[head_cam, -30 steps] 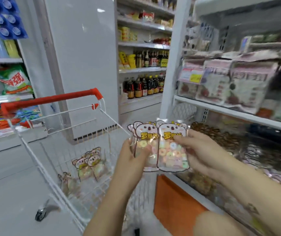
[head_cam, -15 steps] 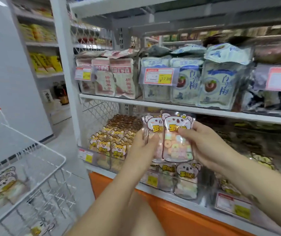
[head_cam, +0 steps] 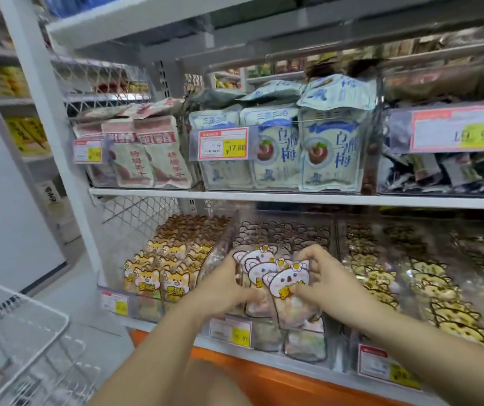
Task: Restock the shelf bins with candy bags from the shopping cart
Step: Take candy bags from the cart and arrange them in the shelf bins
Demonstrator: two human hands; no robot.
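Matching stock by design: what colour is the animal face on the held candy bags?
White with pink cheeks, on the candy bags; head view.

Both forearms (head_cam: pixel 158 347) are bare to the frame's edge, the left grip (head_cam: pixel 223 285) and right grip (head_cam: pixel 325 276) apparently bare too.

Top shelf: blue-white plum bags (head_cam: pixel 327 148) w/ 17.80 price tag (head_cam: pixel 223 143) – pink bags (head_cam: pixel 147 153) to their left – orange base panel (head_cam: pixel 278 379) at btm.
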